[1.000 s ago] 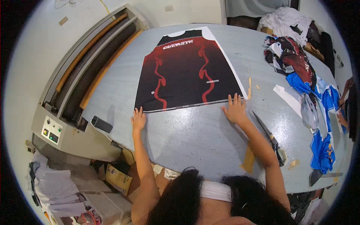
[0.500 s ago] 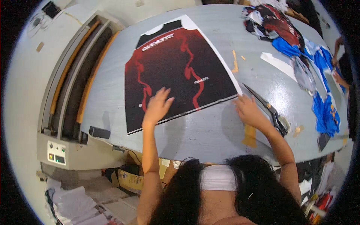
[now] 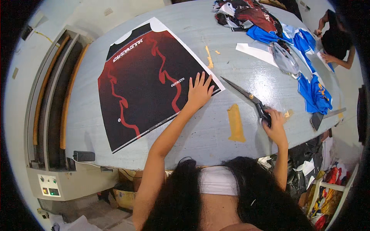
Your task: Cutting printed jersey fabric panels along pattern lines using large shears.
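A black and red printed jersey panel (image 3: 142, 96) with white margins lies flat on the pale blue-grey table (image 3: 192, 146). My left hand (image 3: 200, 91) rests palm down on the panel's near right corner, fingers spread. To the right, my right hand (image 3: 276, 126) is wrapped around the handles of large black fabric scissors (image 3: 246, 94). Their blades are together and lie along the table, pointing toward the panel's right edge. Part of the handles is hidden under my fingers.
A heat press machine (image 3: 52, 115) stands along the left side, a small black box (image 3: 84, 156) near it. Yellow tape (image 3: 235, 123) sticks to the table. Blue garments (image 3: 314, 94) and a red-black fabric pile (image 3: 250, 17) lie at the right and back. Another person (image 3: 337, 42) handles cloth at far right.
My left hand has moved right across the panel to its near right corner. My right hand has left that corner and taken hold of the scissors. The whole view has shifted.
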Demonstrator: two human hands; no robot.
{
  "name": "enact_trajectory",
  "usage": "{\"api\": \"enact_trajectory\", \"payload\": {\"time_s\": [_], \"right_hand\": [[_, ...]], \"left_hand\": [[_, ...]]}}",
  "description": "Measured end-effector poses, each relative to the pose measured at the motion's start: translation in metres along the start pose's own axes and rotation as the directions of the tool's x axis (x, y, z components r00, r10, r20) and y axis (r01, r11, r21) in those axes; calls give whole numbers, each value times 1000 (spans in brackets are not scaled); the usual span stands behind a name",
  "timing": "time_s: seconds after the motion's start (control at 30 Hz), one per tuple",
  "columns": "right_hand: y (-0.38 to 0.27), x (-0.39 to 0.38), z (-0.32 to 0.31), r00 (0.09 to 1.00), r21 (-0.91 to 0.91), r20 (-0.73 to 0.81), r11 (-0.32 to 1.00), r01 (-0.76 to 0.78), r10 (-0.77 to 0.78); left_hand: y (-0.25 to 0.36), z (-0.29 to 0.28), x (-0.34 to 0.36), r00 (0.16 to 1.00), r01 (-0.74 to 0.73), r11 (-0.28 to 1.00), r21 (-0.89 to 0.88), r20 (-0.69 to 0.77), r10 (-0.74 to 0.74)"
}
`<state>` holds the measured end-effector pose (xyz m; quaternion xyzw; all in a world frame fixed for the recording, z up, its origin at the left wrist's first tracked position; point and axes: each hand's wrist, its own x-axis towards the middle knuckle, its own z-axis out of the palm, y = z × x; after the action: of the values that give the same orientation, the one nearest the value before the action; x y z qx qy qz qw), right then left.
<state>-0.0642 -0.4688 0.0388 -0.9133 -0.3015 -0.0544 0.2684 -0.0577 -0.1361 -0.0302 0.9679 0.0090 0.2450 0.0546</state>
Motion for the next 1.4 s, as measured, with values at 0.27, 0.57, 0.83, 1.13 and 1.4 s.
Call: {"api": "enact_trajectory", "payload": {"time_s": [0.27, 0.57, 0.83, 1.13, 1.4], "right_hand": [[4, 10, -2, 981, -125, 177, 990, -61, 83], [-2, -42, -1, 645, 579, 741, 308, -755, 188], [-20, -53, -3, 582, 538, 813, 345, -769, 29], [-34, -25, 1, 583, 505, 800, 365, -782, 143], [-38, -13, 20, 625, 513, 764, 437, -739, 159]], "left_hand": [[3, -4, 2, 999, 16, 997, -81, 42, -12], [0, -5, -4, 999, -22, 995, -94, -29, 19], [-1, -5, -4, 1000, 4, 996, -85, 24, -2], [0, -5, -4, 1000, 5, 996, -85, 16, -3], [-1, -6, -2, 1000, -9, 996, -90, -5, 9]]}}
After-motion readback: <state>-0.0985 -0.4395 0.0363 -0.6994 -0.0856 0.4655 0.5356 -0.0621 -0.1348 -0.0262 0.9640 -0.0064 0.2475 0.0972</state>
